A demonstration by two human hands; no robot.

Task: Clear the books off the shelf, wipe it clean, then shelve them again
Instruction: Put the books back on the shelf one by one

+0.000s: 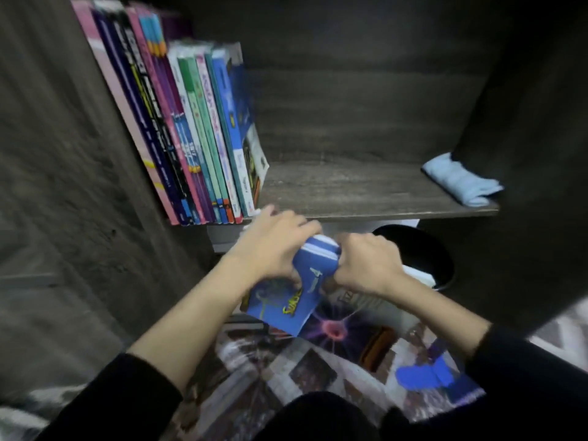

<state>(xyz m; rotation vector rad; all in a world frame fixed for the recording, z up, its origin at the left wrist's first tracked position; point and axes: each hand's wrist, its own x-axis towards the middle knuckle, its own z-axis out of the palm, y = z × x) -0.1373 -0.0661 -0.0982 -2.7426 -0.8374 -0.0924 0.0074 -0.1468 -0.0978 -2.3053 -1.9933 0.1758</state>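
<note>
Blue thin paperback book [288, 292] sits at the frame centre, below the dark wooden shelf [366, 198]; the left hand [273, 246] and the right hand [369, 265] both grasp it with curled fingers.

Blue book [286, 297], pale-blue cloth [461, 183]

The left grip [273, 246] and right grip [369, 265] clutch a thin blue paperback book [286, 308] with yellow lettering, just below the front edge of the dark wooden shelf [350, 192]. A row of colourful slim books [191, 138] leans at its left end; a folded pale-blue cloth [461, 183] lies at its right.
</note>
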